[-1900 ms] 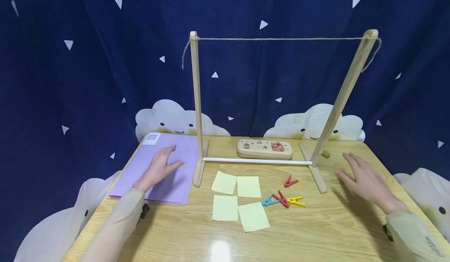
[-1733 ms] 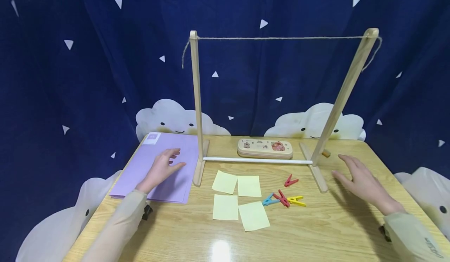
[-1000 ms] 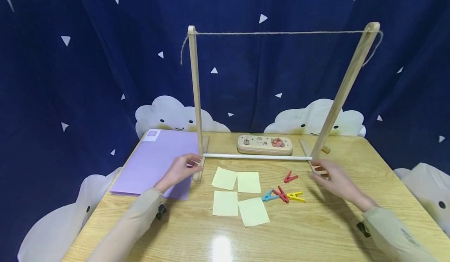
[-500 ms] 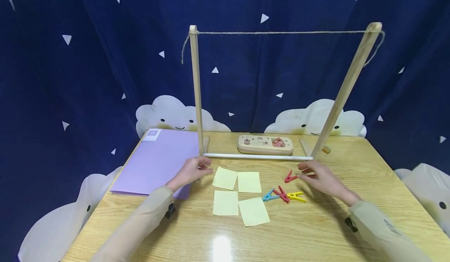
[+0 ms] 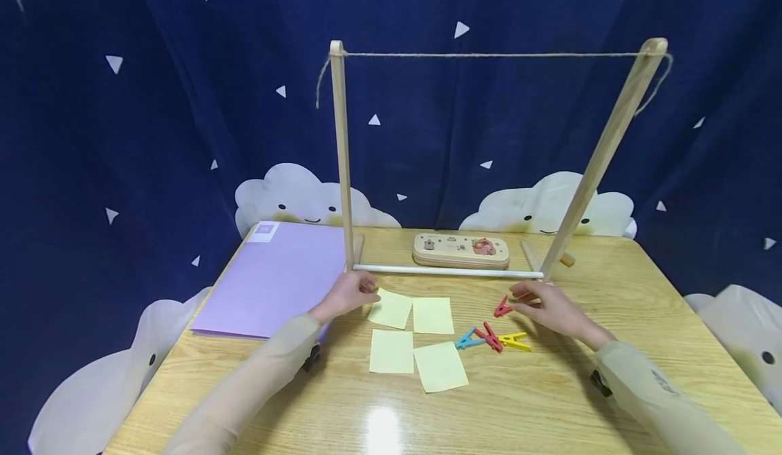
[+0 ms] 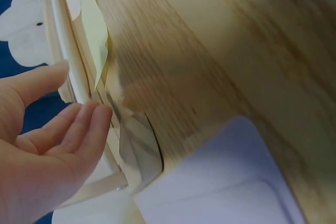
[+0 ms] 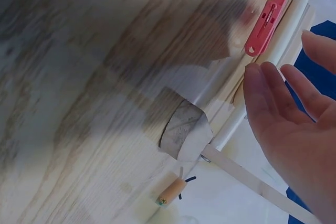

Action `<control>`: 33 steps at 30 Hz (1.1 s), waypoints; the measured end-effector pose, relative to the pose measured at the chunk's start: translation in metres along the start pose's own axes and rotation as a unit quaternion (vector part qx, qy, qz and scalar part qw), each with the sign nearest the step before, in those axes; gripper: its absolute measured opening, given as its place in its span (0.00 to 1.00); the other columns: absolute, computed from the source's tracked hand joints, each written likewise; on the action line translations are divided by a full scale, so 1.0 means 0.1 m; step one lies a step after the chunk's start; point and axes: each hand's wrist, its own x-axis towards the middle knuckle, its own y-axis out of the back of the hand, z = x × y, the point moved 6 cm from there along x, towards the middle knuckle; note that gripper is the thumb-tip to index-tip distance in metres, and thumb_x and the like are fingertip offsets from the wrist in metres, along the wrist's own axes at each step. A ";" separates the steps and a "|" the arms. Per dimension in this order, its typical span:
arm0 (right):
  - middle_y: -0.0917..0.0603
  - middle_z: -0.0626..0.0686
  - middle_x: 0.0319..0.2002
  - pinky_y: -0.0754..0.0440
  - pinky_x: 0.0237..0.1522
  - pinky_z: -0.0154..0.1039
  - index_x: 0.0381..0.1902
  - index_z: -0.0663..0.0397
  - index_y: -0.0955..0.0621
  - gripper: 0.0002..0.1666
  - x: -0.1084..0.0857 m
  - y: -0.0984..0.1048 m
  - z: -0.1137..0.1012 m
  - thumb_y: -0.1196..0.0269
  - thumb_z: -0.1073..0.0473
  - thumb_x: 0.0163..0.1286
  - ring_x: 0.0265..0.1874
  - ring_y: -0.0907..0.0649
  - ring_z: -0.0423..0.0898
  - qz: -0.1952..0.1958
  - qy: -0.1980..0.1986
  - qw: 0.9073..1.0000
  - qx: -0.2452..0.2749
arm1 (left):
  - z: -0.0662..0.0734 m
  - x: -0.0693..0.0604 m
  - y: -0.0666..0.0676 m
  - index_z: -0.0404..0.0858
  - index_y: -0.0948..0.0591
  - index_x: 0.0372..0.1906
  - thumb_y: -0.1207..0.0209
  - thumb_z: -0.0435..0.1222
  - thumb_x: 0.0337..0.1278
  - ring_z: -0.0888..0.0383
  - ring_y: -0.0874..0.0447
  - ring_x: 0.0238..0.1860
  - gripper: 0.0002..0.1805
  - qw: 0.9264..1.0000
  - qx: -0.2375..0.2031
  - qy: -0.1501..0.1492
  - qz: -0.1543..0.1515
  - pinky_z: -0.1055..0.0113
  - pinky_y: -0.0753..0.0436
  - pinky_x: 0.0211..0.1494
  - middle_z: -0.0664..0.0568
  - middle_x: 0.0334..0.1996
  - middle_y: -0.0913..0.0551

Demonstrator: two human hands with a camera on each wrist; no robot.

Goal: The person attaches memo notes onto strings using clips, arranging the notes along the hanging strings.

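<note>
In the head view my left hand (image 5: 347, 295) hovers at the left edge of the upper left yellow sticky note (image 5: 391, 310). The left wrist view shows its fingers loosely bent, with a gap between them and the note (image 6: 93, 30). My right hand (image 5: 552, 307) is just right of a lone red clothespin (image 5: 502, 307). In the right wrist view the fingertips stand apart from that clothespin (image 7: 264, 27), and nothing is held. Three more sticky notes lie close by. A blue clothespin (image 5: 469, 339), another red clothespin (image 5: 489, 337) and a yellow clothespin (image 5: 516, 341) lie together below.
A wooden frame (image 5: 342, 163) with a twine line (image 5: 489, 55) and a white crossbar (image 5: 449, 271) stands behind the notes. Behind it is a pencil case (image 5: 460, 251). A purple folder (image 5: 269, 282) lies left, and a small brown object (image 5: 567, 259) rests behind the right post.
Both hands have moved inward from the table's sides, the left from over the folder to the notes, the right to the lone red clothespin. The notes and clothespins lie as before.
</note>
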 end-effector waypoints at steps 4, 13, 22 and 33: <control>0.15 0.65 0.47 0.14 0.47 0.51 0.52 0.70 0.20 0.18 0.01 -0.01 0.02 0.35 0.63 0.67 0.43 0.14 0.58 -0.001 0.012 1.000 -0.004 | -0.01 0.04 -0.07 0.24 0.19 0.46 0.31 0.28 0.49 0.49 0.15 0.40 0.18 1.000 0.007 0.030 -0.003 0.61 0.15 0.49 0.39 0.38 0.13; 0.14 0.64 0.46 0.14 0.47 0.49 0.50 0.69 0.20 0.17 0.00 -0.02 0.07 0.34 0.64 0.66 0.42 0.13 0.57 0.000 0.010 1.000 0.002 | -0.01 0.13 -0.12 0.26 0.18 0.42 0.31 0.27 0.47 0.59 0.22 0.32 0.15 0.998 0.022 0.052 -0.001 0.71 0.22 0.39 0.43 0.32 0.15; 0.13 0.60 0.45 0.14 0.45 0.39 0.50 0.67 0.19 0.17 0.04 -0.05 0.06 0.34 0.62 0.67 0.41 0.13 0.51 -0.011 0.010 1.000 -0.009 | -0.02 0.15 -0.14 0.26 0.20 0.39 0.32 0.25 0.44 0.60 0.23 0.29 0.14 0.998 0.012 0.058 0.003 0.74 0.25 0.35 0.44 0.29 0.16; 0.13 0.61 0.43 0.13 0.43 0.39 0.49 0.67 0.19 0.16 0.03 -0.05 0.05 0.33 0.64 0.65 0.39 0.13 0.49 -0.024 0.014 1.000 -0.011 | -0.07 0.17 -0.16 0.26 0.18 0.35 0.34 0.22 0.43 0.60 0.22 0.29 0.10 0.998 -0.019 0.060 0.006 0.76 0.25 0.33 0.44 0.27 0.16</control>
